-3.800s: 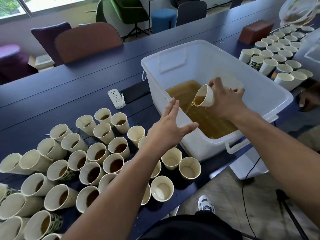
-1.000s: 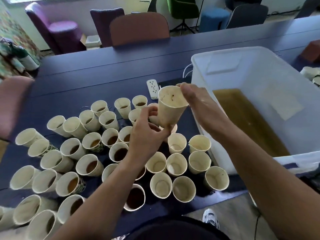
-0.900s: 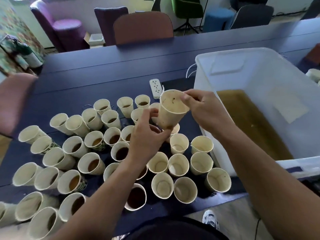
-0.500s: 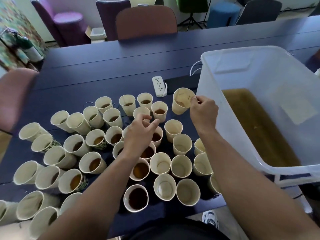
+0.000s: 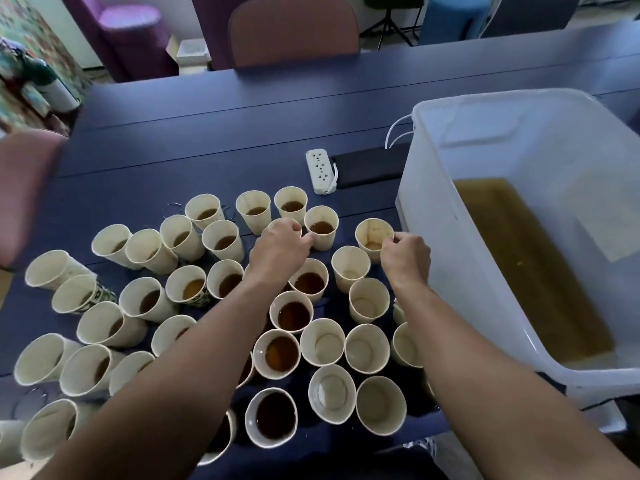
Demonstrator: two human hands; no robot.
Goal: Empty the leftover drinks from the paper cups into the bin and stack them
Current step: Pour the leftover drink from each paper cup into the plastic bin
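Observation:
Many cream paper cups stand on the dark blue table (image 5: 214, 140). Several on the left and in the middle hold brown drink, like one cup (image 5: 322, 228) at the back. Several emptied cups (image 5: 327, 342) stand near the front edge. My right hand (image 5: 405, 259) pinches the rim of an emptied, stained cup (image 5: 370, 237) standing upright beside the white plastic bin (image 5: 433, 244). Brown liquid (image 5: 519, 258) lies in that bin. My left hand (image 5: 280, 249) curls round another cup (image 5: 277, 223), which it mostly hides.
A white power strip (image 5: 320, 171) and a flat black object (image 5: 367, 166) lie behind the cups, with a white cable by the bin's corner. A brown chair (image 5: 294, 29) stands across the table. A pink chair back (image 5: 24, 188) is at the left edge.
After pouring into the bin, my right hand carried the emptied cup back and set it on the table beside the bin. My left hand reached forward onto a cup further back.

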